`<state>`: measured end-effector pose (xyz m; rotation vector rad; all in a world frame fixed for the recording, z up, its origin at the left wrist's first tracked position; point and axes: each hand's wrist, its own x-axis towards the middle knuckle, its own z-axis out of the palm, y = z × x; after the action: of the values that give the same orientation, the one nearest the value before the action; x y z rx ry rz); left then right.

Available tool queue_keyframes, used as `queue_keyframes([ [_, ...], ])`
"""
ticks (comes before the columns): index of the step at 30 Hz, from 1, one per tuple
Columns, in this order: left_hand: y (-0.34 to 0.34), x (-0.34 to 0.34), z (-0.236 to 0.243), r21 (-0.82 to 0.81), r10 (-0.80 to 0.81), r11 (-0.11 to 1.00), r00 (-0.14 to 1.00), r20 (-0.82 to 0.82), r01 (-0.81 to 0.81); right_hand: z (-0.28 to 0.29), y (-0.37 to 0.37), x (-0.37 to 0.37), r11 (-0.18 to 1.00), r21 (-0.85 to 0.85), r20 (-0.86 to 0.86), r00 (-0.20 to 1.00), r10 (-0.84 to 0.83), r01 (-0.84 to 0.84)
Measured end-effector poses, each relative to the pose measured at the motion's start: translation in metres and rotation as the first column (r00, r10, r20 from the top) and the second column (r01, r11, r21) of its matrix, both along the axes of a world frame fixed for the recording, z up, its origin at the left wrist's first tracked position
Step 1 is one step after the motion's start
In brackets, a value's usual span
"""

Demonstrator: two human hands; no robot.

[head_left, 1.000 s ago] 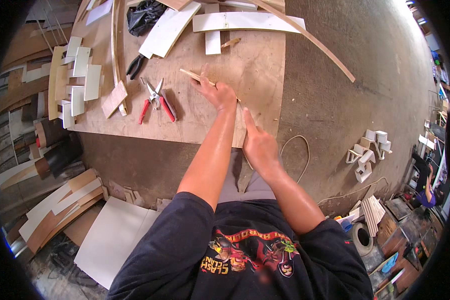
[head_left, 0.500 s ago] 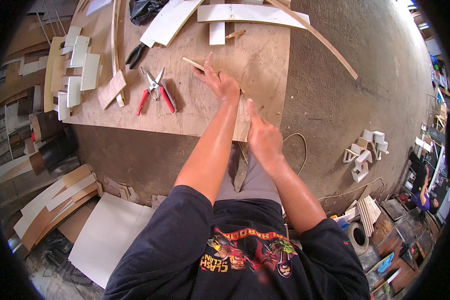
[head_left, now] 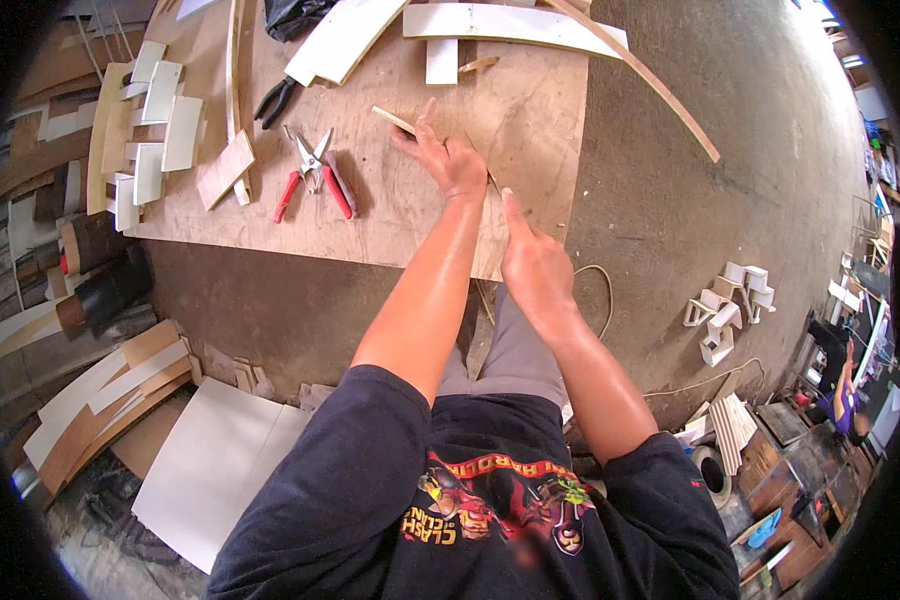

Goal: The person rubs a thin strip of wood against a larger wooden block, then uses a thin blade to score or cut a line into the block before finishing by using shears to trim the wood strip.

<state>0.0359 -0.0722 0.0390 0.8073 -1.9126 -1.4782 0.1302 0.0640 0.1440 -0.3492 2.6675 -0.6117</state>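
Over the plywood tabletop (head_left: 400, 215), my left hand (head_left: 452, 165) is closed on a thin pale wood strip (head_left: 394, 120), whose far end sticks out past the fingers. My right hand (head_left: 538, 272) sits just right of the left wrist, near the table's front right corner. Its fingers are curled in, with the index finger stretched forward along a slim dark tool (head_left: 493, 182) that is mostly hidden. Whether the tool touches the strip cannot be made out. To the left on the table lie red-handled snips (head_left: 316, 178), jaws spread, and black-handled pliers (head_left: 274, 102).
White curved boards (head_left: 515, 24) lie at the table's back, and a long thin strip (head_left: 660, 90) overhangs its right edge. White block pieces (head_left: 165, 120) stand at the left. On the floor are small white frames (head_left: 727, 310) and a cable (head_left: 607, 290). Another person (head_left: 845, 405) is far right.
The whole view has shifted slightly. Both hands keep nearly the same pose and place over the table; a bit more of the slim dark tool shows between them.
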Motion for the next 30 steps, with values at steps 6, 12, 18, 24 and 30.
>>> queue_keyframes([
  [6,0.002,0.0,0.002,0.01,0.007,1.0,1.0,-0.028,-0.006,0.006,0.0,0.0,1.0,0.013,0.034,0.999,-0.007,0.007],
  [12,0.001,-0.001,0.0,-0.034,0.039,0.999,0.999,-0.01,-0.04,0.005,0.001,0.004,0.998,0.046,0.007,1.0,0.03,-0.03],
  [18,0.002,-0.002,0.002,-0.047,0.038,0.998,0.999,-0.032,-0.039,0.0,-0.011,-0.009,0.997,0.072,0.005,1.0,-0.01,0.01],
  [24,0.001,-0.002,0.0,-0.009,0.067,0.998,0.997,-0.034,-0.067,0.001,-0.007,0.011,0.997,0.075,0.015,1.0,-0.026,0.025],
  [30,0.001,-0.001,0.001,-0.092,0.055,0.994,0.998,0.001,-0.055,-0.005,-0.013,0.002,0.998,-0.005,-0.022,0.998,-0.065,0.064],
])
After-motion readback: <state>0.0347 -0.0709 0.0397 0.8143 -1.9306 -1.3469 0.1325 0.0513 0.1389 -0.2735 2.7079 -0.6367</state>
